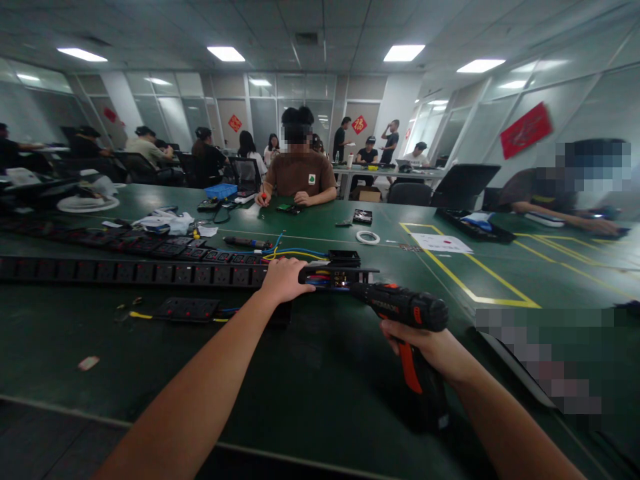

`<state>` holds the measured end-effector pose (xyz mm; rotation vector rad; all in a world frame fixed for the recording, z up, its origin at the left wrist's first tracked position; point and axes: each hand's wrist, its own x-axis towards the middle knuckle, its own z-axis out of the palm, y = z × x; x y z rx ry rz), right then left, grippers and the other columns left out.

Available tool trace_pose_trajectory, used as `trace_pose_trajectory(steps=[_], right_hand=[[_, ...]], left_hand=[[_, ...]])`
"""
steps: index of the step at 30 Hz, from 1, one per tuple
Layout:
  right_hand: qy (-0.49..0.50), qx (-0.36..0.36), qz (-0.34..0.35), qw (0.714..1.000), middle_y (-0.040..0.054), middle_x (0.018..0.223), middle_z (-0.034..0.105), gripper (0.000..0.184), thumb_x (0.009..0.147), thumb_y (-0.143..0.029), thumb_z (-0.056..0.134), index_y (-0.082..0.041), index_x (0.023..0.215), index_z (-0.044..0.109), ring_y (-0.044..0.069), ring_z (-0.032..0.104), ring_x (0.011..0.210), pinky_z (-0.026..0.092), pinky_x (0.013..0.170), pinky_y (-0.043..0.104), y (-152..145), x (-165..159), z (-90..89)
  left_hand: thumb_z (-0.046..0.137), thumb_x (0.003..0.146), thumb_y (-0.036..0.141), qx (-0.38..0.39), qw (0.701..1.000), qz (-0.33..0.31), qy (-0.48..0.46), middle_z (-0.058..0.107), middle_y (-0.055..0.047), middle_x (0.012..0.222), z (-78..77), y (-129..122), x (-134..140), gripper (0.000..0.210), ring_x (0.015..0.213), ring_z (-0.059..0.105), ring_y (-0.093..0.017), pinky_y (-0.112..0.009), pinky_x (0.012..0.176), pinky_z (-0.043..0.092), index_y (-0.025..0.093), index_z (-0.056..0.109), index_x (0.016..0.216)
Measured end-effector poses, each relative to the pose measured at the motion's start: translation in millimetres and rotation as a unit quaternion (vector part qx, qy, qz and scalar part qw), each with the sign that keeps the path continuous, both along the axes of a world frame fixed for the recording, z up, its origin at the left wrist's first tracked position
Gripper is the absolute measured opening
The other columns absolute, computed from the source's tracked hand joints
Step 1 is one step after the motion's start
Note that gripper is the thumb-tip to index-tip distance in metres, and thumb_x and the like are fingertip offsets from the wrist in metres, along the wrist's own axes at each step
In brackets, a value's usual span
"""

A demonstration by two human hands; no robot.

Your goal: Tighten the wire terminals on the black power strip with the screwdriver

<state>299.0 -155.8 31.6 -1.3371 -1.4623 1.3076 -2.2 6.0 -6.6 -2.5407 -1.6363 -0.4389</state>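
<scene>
My right hand is closed around the handle of a black and orange cordless drill. The drill points left, its tip at the open end of a long black power strip. Whether the tip touches a screw I cannot make out. My left hand grips the strip near that end, thumb on the near side and the other fingers over the top. Coloured wires and a small lit spot show inside the end housing. In front of the strip lies a loose black socket module with a yellow wire.
Behind the strip are more socket strips, a screwdriver-like tool, blue and yellow wires and a white tape roll. A person in brown works opposite. Another person sits right, beyond yellow table markings.
</scene>
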Motion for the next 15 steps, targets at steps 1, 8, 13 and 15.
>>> trace_pose_trajectory(steps=[1, 8, 13, 15], right_hand=[[-0.002, 0.001, -0.001, 1.000, -0.0002, 0.062, 0.062, 0.045, 0.073, -0.060, 0.085, -0.018, 0.074, 0.067, 0.016, 0.055, 0.059, 0.042, 0.058, 0.030, 0.0, 0.2, -0.1], [0.013, -0.004, -0.004, 1.000, 0.0006, 0.063, 0.064, 0.043, 0.073, -0.057, 0.086, -0.018, 0.075, 0.069, 0.017, 0.057, 0.059, 0.043, 0.060, 0.032, 0.0, 0.9, -2.2], [0.026, 0.005, 0.004, 1.000, 0.0030, 0.073, 0.069, 0.037, 0.077, -0.052, 0.085, -0.017, 0.085, 0.073, 0.019, 0.060, 0.063, 0.045, 0.064, 0.034, 2.6, 3.2, -6.4], [0.017, 0.005, 0.006, 1.000, 0.0048, 0.078, 0.072, 0.038, 0.079, -0.052, 0.083, -0.017, 0.089, 0.074, 0.020, 0.062, 0.065, 0.046, 0.065, 0.034, 3.5, 4.7, -8.0]], left_hand=[[0.066, 0.083, 0.076, 0.002, 1.000, 0.000, 0.001, 0.067, -0.010, 0.137, -0.3, 0.3, 0.0, 0.071, 0.124, 0.059, -0.036, -0.047, 0.099, 0.042, 0.027, 0.064, 0.135], [0.066, 0.083, 0.075, 0.008, 1.000, 0.003, 0.007, 0.068, -0.011, 0.134, 1.0, -1.7, 0.5, 0.070, 0.120, 0.061, -0.036, -0.047, 0.097, 0.043, 0.026, 0.065, 0.134], [0.066, 0.083, 0.075, 0.007, 1.000, 0.003, 0.006, 0.068, -0.010, 0.135, 1.9, -2.2, 0.4, 0.069, 0.122, 0.060, -0.036, -0.047, 0.099, 0.043, 0.028, 0.065, 0.134], [0.066, 0.083, 0.075, 0.009, 1.000, 0.003, 0.005, 0.068, -0.010, 0.135, 1.8, -2.1, 0.4, 0.069, 0.122, 0.060, -0.036, -0.047, 0.099, 0.043, 0.028, 0.065, 0.134]])
